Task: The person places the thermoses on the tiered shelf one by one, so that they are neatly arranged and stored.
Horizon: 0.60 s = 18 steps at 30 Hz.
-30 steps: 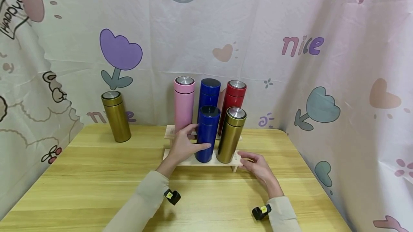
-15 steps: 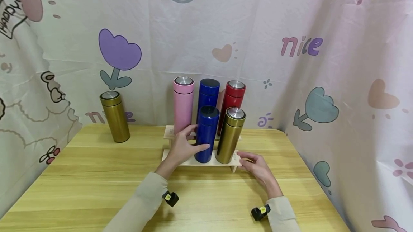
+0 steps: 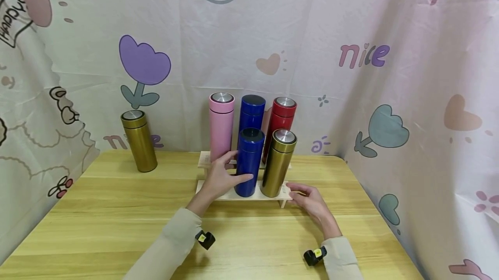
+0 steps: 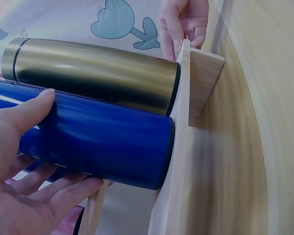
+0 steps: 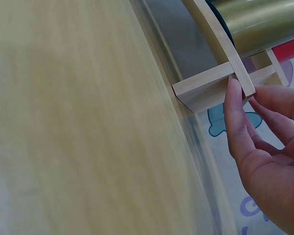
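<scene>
My left hand [image 3: 218, 180] grips a blue thermos bottle [image 3: 249, 159], thumb on the near side and fingers behind. The bottle stands upright on the front, lower step of a two-step wooden rack [image 3: 224, 194]. Close to its right, on the same step, stands a gold thermos [image 3: 277, 169]. At the right end of that step, my right hand [image 3: 312, 202] pinches the board's edge between thumb and fingers; the right wrist view shows the fingertips at the wooden shelf end [image 5: 237, 66]. In the left wrist view the blue thermos [image 4: 103, 132] has its base against the board.
On the upper step behind stand a pink thermos [image 3: 221, 128], another blue thermos [image 3: 252, 113] and a red thermos [image 3: 283, 115]. A second gold thermos [image 3: 140, 143] stands apart at the table's back left. A patterned curtain [image 3: 323, 20] hangs behind the wooden table [image 3: 117, 215].
</scene>
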Each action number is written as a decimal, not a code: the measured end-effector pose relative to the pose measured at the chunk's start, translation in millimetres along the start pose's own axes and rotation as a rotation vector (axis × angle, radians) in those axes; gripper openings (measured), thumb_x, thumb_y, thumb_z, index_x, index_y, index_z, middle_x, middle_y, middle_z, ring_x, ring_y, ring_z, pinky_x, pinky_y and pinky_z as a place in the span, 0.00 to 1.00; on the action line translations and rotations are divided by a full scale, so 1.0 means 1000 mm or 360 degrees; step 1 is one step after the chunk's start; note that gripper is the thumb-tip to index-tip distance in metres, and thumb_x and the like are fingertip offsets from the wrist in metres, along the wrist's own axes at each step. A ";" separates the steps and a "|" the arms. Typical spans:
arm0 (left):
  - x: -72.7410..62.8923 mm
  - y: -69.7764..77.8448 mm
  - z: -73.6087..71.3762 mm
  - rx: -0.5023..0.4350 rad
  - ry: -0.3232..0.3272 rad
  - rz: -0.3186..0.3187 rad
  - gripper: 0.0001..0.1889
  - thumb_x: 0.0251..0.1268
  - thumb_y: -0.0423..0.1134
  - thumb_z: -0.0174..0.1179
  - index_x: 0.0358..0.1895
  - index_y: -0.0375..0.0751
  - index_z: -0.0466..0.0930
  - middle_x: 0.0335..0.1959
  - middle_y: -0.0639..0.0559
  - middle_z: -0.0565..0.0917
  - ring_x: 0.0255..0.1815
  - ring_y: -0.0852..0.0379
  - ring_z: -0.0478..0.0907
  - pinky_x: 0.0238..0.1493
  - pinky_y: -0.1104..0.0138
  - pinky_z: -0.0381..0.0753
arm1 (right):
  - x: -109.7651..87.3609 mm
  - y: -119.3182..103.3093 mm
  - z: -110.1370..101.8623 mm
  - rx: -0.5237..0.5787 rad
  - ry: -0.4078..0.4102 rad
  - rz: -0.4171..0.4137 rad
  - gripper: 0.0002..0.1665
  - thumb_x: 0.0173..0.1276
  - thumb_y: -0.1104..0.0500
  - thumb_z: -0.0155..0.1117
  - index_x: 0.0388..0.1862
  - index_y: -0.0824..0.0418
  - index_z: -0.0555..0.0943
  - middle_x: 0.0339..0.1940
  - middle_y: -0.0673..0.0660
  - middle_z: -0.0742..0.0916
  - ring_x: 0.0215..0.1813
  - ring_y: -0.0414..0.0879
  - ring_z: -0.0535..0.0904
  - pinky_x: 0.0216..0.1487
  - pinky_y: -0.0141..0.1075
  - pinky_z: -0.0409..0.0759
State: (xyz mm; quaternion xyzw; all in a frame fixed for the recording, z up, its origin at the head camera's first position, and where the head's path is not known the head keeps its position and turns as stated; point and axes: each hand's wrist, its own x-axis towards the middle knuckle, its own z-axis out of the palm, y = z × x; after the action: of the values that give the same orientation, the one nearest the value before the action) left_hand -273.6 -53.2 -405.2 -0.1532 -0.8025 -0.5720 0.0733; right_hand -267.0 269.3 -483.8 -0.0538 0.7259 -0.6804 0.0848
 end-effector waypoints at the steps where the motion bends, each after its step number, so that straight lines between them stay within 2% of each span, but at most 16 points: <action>1: 0.000 0.000 0.000 -0.0001 -0.0004 -0.0004 0.43 0.52 0.47 0.81 0.72 0.43 0.72 0.65 0.40 0.79 0.60 0.36 0.83 0.64 0.42 0.82 | 0.000 0.000 0.000 -0.0001 0.0002 -0.0001 0.29 0.75 0.69 0.61 0.72 0.76 0.70 0.73 0.74 0.73 0.53 0.42 0.85 0.57 0.36 0.88; 13: -0.001 0.000 -0.002 0.0028 -0.0035 -0.0047 0.44 0.53 0.49 0.80 0.74 0.45 0.71 0.68 0.40 0.78 0.62 0.35 0.82 0.62 0.43 0.84 | 0.001 0.000 0.000 0.0006 0.0002 -0.0008 0.28 0.74 0.70 0.62 0.71 0.76 0.71 0.71 0.73 0.75 0.52 0.42 0.86 0.56 0.37 0.88; 18: -0.002 -0.001 -0.006 -0.0037 -0.0083 -0.0053 0.43 0.54 0.47 0.80 0.74 0.48 0.70 0.69 0.41 0.78 0.64 0.36 0.81 0.60 0.45 0.86 | 0.001 -0.001 0.000 0.0007 0.0011 -0.0016 0.28 0.74 0.70 0.61 0.71 0.77 0.71 0.71 0.73 0.76 0.52 0.42 0.86 0.56 0.37 0.88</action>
State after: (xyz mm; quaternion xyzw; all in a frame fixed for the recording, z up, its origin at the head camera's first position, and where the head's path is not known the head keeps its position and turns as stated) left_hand -272.1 -59.3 -404.3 -0.1556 -0.7998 -0.5783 0.0412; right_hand -267.7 269.5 -483.2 -0.0549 0.7244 -0.6826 0.0791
